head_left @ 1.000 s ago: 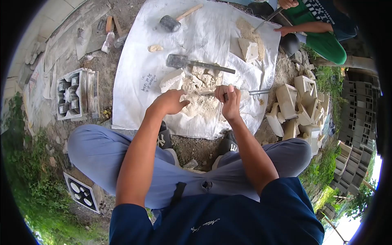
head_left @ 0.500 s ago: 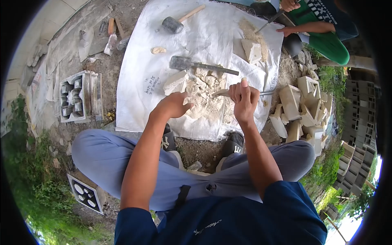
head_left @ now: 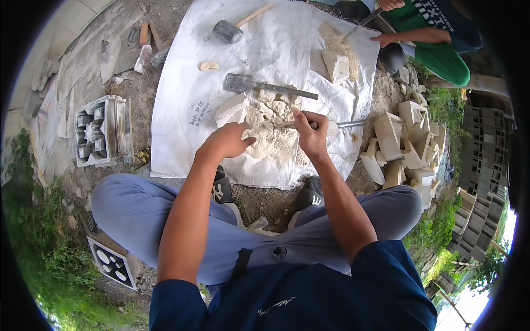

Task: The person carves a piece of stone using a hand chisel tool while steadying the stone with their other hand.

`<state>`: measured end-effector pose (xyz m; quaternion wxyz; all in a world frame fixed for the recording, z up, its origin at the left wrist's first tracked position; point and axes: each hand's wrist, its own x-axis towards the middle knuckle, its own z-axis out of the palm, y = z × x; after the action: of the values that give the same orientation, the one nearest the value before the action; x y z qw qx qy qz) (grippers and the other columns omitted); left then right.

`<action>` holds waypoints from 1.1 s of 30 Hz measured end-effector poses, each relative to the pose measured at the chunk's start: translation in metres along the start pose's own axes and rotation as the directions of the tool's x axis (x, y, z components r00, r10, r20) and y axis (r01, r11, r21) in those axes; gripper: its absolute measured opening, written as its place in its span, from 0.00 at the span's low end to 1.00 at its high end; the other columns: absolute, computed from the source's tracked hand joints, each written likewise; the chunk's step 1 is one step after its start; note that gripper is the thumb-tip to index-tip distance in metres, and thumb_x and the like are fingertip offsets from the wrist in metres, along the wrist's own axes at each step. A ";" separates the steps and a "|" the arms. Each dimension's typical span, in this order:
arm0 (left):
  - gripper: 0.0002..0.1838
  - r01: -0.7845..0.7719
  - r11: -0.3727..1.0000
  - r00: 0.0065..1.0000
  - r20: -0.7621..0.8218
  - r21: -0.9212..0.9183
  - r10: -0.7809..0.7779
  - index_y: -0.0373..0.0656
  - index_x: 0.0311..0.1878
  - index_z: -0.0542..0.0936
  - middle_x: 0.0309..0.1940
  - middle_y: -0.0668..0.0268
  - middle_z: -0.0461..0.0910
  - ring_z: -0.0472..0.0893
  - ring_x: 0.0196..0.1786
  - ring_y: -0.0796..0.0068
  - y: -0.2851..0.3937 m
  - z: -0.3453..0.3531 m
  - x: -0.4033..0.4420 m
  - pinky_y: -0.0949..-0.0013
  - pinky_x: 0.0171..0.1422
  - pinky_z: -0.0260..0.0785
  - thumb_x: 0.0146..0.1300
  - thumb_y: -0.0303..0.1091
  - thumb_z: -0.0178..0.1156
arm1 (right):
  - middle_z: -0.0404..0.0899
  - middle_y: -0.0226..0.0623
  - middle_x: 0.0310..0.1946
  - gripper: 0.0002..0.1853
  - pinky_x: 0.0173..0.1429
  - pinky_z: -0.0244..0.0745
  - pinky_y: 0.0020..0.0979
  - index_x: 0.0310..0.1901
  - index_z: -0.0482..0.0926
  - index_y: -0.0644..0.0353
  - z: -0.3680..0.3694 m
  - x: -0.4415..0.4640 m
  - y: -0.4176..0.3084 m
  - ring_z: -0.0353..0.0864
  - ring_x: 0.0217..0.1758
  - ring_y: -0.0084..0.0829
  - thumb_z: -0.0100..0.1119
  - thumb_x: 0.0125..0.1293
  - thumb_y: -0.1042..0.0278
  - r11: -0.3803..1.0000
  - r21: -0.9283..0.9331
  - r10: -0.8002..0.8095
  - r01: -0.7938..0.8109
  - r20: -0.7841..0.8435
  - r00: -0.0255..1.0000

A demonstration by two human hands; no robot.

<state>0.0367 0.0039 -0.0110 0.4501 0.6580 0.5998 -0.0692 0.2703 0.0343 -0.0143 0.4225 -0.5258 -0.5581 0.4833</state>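
My right hand (head_left: 313, 135) is wrapped around a slim hand tool (head_left: 286, 125), its pale tip pointing left into crumbled, cream-coloured rubble (head_left: 270, 144). A shiny metal rod (head_left: 351, 123) shows to the right of this hand; whether it belongs to the same tool I cannot tell. My left hand (head_left: 225, 140) rests at the rubble's left side, thumb apart from the fingers, near a pale block (head_left: 232, 109). Just beyond the rubble lies a dark-headed mallet (head_left: 238, 83) with a long handle. Everything here is on a white woven sheet (head_left: 182, 83).
A second mallet (head_left: 227, 31) and a small pale lump (head_left: 208, 65) lie farther back. Another person's hand (head_left: 385, 39) is at the upper right, near a larger chunk (head_left: 335, 66). Broken pale blocks (head_left: 389, 135) are piled right; a metal mould (head_left: 96, 132) stands left.
My right hand has moved left with the tool, its tip now farther over the rubble. My left hand stays about where it was. The whole view has shifted slightly.
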 end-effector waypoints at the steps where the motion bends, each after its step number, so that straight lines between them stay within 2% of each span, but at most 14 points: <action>1: 0.29 -0.009 1.000 0.999 -0.037 -0.001 0.009 0.46 0.69 0.72 0.62 0.50 0.77 0.74 0.67 0.50 -0.004 0.004 0.001 0.54 0.70 0.68 0.72 0.53 0.56 | 0.56 0.16 0.13 0.28 0.23 0.40 0.29 0.14 0.64 0.63 0.001 0.005 -0.011 0.49 0.20 0.13 0.60 0.73 0.65 0.996 0.084 0.046 -0.043 -0.042 0.998; 5: 0.27 -0.062 0.998 0.990 -0.131 -0.011 0.060 0.48 0.68 0.74 0.60 0.48 0.79 0.76 0.64 0.49 -0.015 0.016 0.004 0.55 0.68 0.68 0.72 0.50 0.58 | 0.55 0.18 0.12 0.27 0.23 0.40 0.29 0.15 0.64 0.63 -0.012 0.003 -0.058 0.48 0.19 0.12 0.58 0.73 0.67 0.990 0.081 -0.113 0.113 -0.009 0.994; 9: 0.27 -0.032 0.999 0.998 -0.064 -0.041 0.029 0.47 0.68 0.74 0.60 0.48 0.79 0.76 0.64 0.49 -0.004 0.004 -0.002 0.54 0.68 0.69 0.72 0.51 0.58 | 0.57 0.23 0.14 0.25 0.27 0.45 0.30 0.15 0.60 0.60 -0.006 0.003 -0.003 0.51 0.20 0.17 0.56 0.70 0.73 0.997 0.077 -0.001 0.000 0.014 1.000; 10: 0.27 -0.028 0.999 0.997 -0.071 -0.023 0.027 0.47 0.68 0.74 0.60 0.48 0.78 0.76 0.64 0.49 -0.005 0.006 -0.001 0.54 0.68 0.68 0.72 0.51 0.58 | 0.55 0.24 0.14 0.25 0.27 0.46 0.30 0.15 0.59 0.59 -0.009 0.008 -0.002 0.49 0.20 0.18 0.54 0.70 0.72 0.959 0.271 0.094 -0.082 -0.032 0.995; 11: 0.27 -0.024 1.000 0.997 -0.077 -0.008 0.023 0.47 0.68 0.74 0.61 0.48 0.78 0.76 0.65 0.49 -0.006 0.009 0.001 0.54 0.68 0.68 0.72 0.51 0.58 | 0.52 0.24 0.13 0.26 0.28 0.47 0.31 0.14 0.57 0.57 -0.017 0.015 -0.002 0.48 0.19 0.20 0.52 0.72 0.70 0.938 0.345 0.047 -0.039 -0.016 0.999; 14: 0.28 -0.029 1.000 0.996 -0.083 -0.002 0.029 0.47 0.69 0.73 0.61 0.48 0.78 0.76 0.65 0.48 -0.007 0.011 0.005 0.54 0.68 0.68 0.72 0.51 0.58 | 0.52 0.24 0.12 0.28 0.27 0.46 0.31 0.13 0.54 0.56 -0.021 0.012 -0.034 0.49 0.18 0.22 0.50 0.73 0.68 0.915 0.403 -0.023 0.039 -0.045 0.999; 17: 0.28 0.004 1.000 0.998 -0.070 -0.004 -0.004 0.47 0.68 0.74 0.61 0.49 0.78 0.76 0.65 0.49 0.000 0.005 -0.001 0.55 0.69 0.68 0.71 0.52 0.58 | 0.49 0.22 0.12 0.29 0.25 0.42 0.31 0.13 0.55 0.56 -0.016 -0.002 -0.036 0.47 0.18 0.19 0.51 0.75 0.65 0.956 0.282 -0.083 0.080 -0.002 0.997; 20: 0.28 -0.033 0.999 0.997 -0.069 0.017 0.034 0.46 0.68 0.75 0.61 0.49 0.78 0.76 0.65 0.49 -0.006 0.011 0.004 0.54 0.69 0.68 0.72 0.53 0.58 | 0.54 0.18 0.13 0.30 0.24 0.40 0.31 0.15 0.60 0.61 -0.011 -0.009 0.003 0.48 0.20 0.15 0.58 0.75 0.58 0.989 -0.104 -0.093 0.103 0.093 0.991; 25: 0.28 -0.008 1.000 0.998 -0.066 0.015 0.009 0.47 0.68 0.75 0.61 0.50 0.78 0.76 0.65 0.50 -0.006 0.010 0.003 0.55 0.69 0.68 0.72 0.52 0.58 | 0.54 0.17 0.13 0.31 0.23 0.40 0.30 0.15 0.63 0.61 -0.013 0.000 -0.038 0.48 0.20 0.13 0.58 0.76 0.57 0.988 0.139 -0.069 0.066 0.022 0.997; 27: 0.28 -0.056 0.998 0.992 -0.113 -0.024 0.053 0.47 0.68 0.74 0.62 0.50 0.78 0.76 0.66 0.50 -0.006 0.009 -0.001 0.55 0.69 0.68 0.72 0.52 0.58 | 0.52 0.19 0.14 0.31 0.25 0.41 0.29 0.14 0.58 0.59 -0.013 -0.007 -0.045 0.47 0.20 0.15 0.53 0.78 0.62 0.991 0.100 -0.091 0.085 0.050 0.995; 29: 0.28 -0.038 0.999 0.995 -0.091 -0.017 0.036 0.47 0.68 0.74 0.63 0.50 0.78 0.76 0.66 0.50 -0.005 0.008 -0.002 0.55 0.69 0.68 0.72 0.52 0.58 | 0.53 0.20 0.13 0.30 0.25 0.41 0.29 0.14 0.58 0.59 -0.005 -0.011 0.001 0.47 0.19 0.16 0.53 0.78 0.63 0.994 0.041 0.100 -0.104 0.080 0.992; 30: 0.28 -0.024 1.000 0.998 -0.062 0.000 0.024 0.48 0.69 0.74 0.63 0.50 0.77 0.76 0.66 0.50 -0.004 0.007 -0.001 0.55 0.70 0.68 0.72 0.52 0.57 | 0.54 0.20 0.12 0.30 0.24 0.42 0.29 0.14 0.59 0.58 -0.004 -0.011 -0.001 0.47 0.18 0.17 0.54 0.77 0.65 0.988 -0.117 -0.093 0.098 0.042 0.995; 31: 0.28 -0.030 1.000 0.998 -0.062 0.006 0.030 0.48 0.69 0.74 0.63 0.50 0.77 0.76 0.66 0.50 -0.004 0.007 0.001 0.55 0.70 0.68 0.72 0.52 0.57 | 0.54 0.20 0.12 0.30 0.24 0.42 0.29 0.14 0.59 0.58 -0.006 -0.007 -0.002 0.47 0.18 0.17 0.54 0.77 0.65 0.988 -0.118 -0.096 0.100 0.034 0.995; 33: 0.28 -0.010 1.000 0.999 -0.041 0.012 0.011 0.48 0.69 0.74 0.63 0.49 0.77 0.75 0.66 0.50 -0.005 0.009 0.004 0.55 0.70 0.68 0.72 0.52 0.57 | 0.55 0.21 0.12 0.30 0.24 0.43 0.29 0.13 0.60 0.57 -0.012 0.003 -0.015 0.48 0.17 0.17 0.54 0.77 0.66 0.972 0.234 0.040 -0.031 -0.034 0.999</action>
<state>0.0374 -0.0002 -0.0212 0.4341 0.6651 0.6049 -0.0569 0.2791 0.0389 0.0024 0.4833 -0.4916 -0.4796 0.5428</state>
